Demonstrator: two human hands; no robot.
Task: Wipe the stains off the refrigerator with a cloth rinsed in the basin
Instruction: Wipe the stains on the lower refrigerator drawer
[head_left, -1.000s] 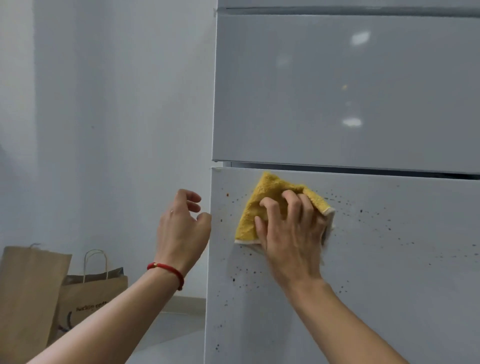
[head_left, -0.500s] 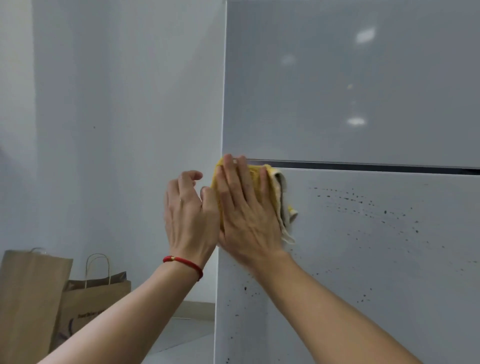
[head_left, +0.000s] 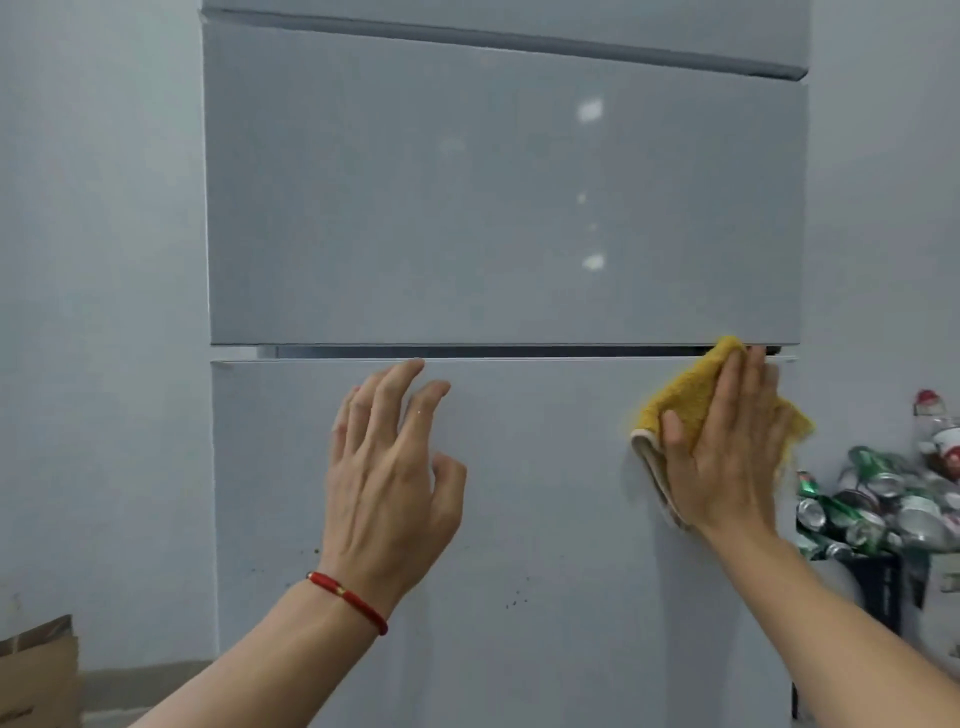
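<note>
A grey refrigerator (head_left: 519, 208) fills the view, with a dark gap between its upper and lower doors. My right hand (head_left: 727, 457) presses a yellow cloth (head_left: 680, 400) flat against the top right corner of the lower door. My left hand (head_left: 389, 467), with a red bracelet on the wrist, hovers with spread fingers in front of the lower door, left of centre, holding nothing. A few small dark specks (head_left: 517, 603) show low on the lower door. The basin is not in view.
A heap of crushed cans and bottles (head_left: 883, 509) sits to the right of the refrigerator on a dark crate. A brown paper bag (head_left: 36, 670) stands on the floor at the lower left, beside the white wall.
My right hand has swept the cloth from the lower door's top left corner across to its top right corner. The specks along the upper band are gone. The view has shifted right and back.
</note>
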